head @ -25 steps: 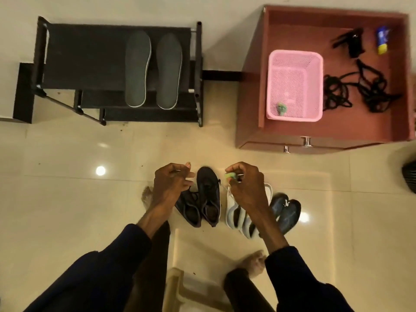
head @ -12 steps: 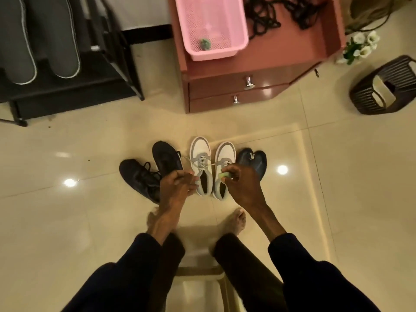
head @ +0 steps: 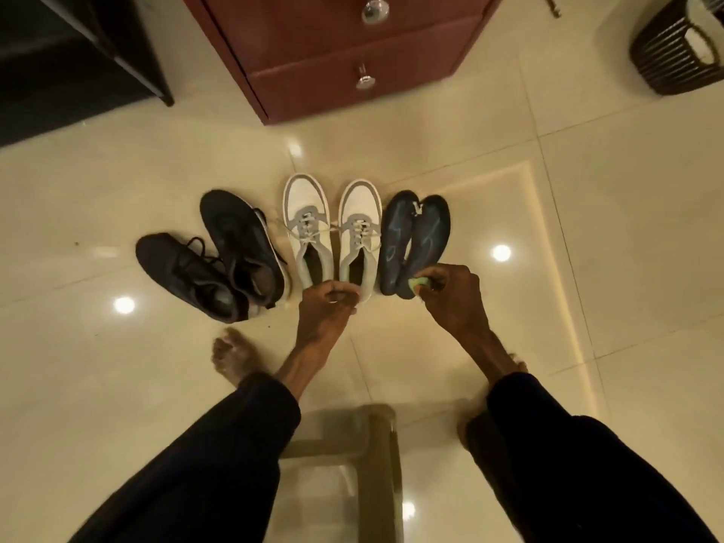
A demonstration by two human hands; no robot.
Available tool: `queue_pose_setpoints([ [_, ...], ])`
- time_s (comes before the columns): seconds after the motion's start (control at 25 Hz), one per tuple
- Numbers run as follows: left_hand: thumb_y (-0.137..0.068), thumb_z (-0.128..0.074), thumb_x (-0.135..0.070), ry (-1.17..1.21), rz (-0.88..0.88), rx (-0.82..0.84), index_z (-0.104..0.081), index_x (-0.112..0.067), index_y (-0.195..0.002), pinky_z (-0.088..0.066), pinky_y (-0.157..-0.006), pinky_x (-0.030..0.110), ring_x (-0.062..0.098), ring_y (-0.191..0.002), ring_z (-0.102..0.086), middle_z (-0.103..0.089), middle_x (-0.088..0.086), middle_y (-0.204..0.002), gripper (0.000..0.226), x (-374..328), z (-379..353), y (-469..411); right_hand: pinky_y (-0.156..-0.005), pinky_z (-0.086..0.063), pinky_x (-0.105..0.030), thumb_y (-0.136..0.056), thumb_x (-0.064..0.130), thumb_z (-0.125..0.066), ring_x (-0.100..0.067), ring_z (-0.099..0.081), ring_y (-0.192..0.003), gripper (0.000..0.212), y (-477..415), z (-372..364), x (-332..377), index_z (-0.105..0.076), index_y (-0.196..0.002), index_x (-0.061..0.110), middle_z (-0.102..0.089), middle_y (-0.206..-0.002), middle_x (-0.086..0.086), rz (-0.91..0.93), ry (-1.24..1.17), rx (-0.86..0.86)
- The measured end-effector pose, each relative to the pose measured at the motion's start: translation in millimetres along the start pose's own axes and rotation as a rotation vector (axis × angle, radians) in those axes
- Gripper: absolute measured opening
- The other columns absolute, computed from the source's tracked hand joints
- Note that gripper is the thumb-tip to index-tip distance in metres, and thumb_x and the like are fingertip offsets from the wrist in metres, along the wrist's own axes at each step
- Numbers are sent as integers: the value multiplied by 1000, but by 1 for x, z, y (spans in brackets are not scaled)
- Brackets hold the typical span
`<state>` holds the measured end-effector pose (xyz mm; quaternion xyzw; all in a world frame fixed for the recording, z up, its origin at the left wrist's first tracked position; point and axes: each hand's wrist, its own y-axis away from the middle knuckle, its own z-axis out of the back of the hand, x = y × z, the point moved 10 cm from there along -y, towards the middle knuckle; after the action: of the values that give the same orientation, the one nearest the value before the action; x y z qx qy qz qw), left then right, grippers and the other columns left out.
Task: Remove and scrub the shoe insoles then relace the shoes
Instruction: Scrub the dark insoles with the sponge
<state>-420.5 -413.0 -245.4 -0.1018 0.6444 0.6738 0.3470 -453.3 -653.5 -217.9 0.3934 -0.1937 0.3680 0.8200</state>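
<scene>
We should pull the laces [head: 307, 229] snug and even on the white shoes [head: 358, 205], which lie on the floor [head: 587, 229], heels near us and toes toward the red drawers [head: 333, 45], though we cannot tell if our curled left hand [head: 327, 307] holds anything, and our right hand [head: 450, 295] pinches a green thing [head: 418, 283].

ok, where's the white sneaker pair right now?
Head view, centre of the floor: the white sneakers stand side by side between the black sneakers, image left, and the dark blue shoes, image right, heels nearest the left hand.
</scene>
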Motion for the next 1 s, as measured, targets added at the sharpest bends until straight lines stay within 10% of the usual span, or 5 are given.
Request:
queue_pose_setpoints([
  [0.2,-89,-75,-10,-187,-43,-158,-77,-8,-102,-52,-80,25,26,-96,-69,-75,9,-103,13,68,-79,-52,-71,-56,-21,-82,11,-83,-13,-70,-74,10,-20,-18,-91,-79,-91,8,-76,-83,-3,23,-32,16],
  [0.36,-91,-72,-2,-269,-150,-230,-71,-3,-102,-42,-70,-1,17,-93,-63,-71,7,-101,11,86,-124,-80,-76,-57,-19,-83,10,-82,-14,-71,-79,10,-30,-23,-132,-79,-93,7,-77,-88,-3,42,-56,-8],
  [0.6,-91,-75,-17,-622,-339,-227,-53,-9,-142,-44,-113,43,28,-134,-50,-53,12,-142,56,98,-188,-136,-67,-43,3,-86,16,-81,-6,-65,-74,14,-51,-39,-187,-78,-97,9,-72,-87,2,-9,-84,-51],
  [0.8,-79,-86,-31,-933,-336,-299,-44,-10,-143,-38,-113,48,38,-138,-40,-43,17,-148,80,88,-210,-161,-67,-44,1,-87,12,-79,-1,-61,-73,10,-66,-25,-192,-77,-96,9,-70,-88,4,15,-92,-127],
  [1.0,-93,-70,-12,-544,-280,-19,-50,-18,-138,-49,-105,38,26,-124,-58,-62,6,-131,49,77,-222,-166,-69,-50,-7,-86,11,-79,-2,-63,-77,11,-66,8,-172,-76,-97,11,-73,-93,2,43,-95,-199],
])
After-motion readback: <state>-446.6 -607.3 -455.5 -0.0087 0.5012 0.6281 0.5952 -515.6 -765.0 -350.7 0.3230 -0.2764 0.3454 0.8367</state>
